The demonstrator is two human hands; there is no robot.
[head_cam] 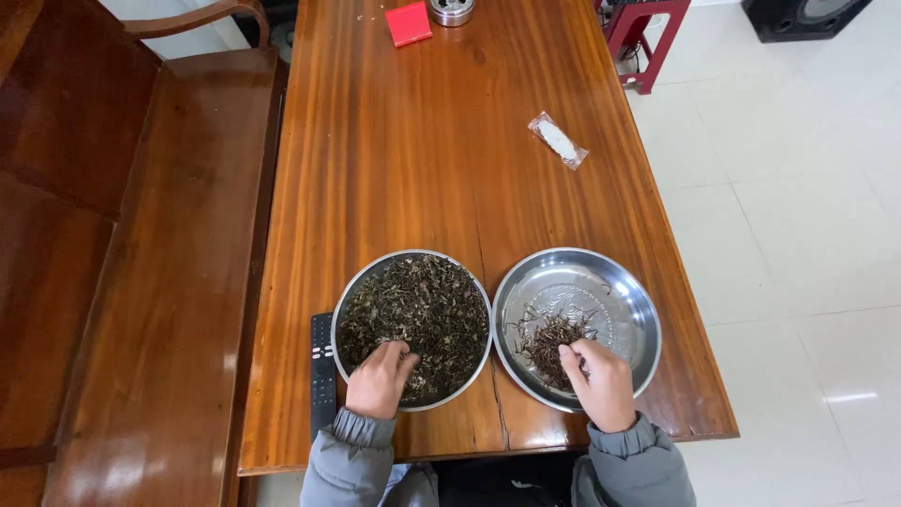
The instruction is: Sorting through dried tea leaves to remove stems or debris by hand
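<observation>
Head view: left hand (380, 378) digs curled fingers into dried dark leaves (418, 314) heaped full in a round steel plate (349, 291). Right hand (601, 383), fingers pinched narrow, touches a small pile of thin stems (549, 340) in the shiny second plate (624, 291); judged early, most unsorted.

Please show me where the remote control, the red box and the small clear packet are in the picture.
remote control (322, 371): head view, middle of its black body.
red box (408, 23): head view, centre of its top face.
clear packet (557, 141): head view, white part inside it.
</observation>
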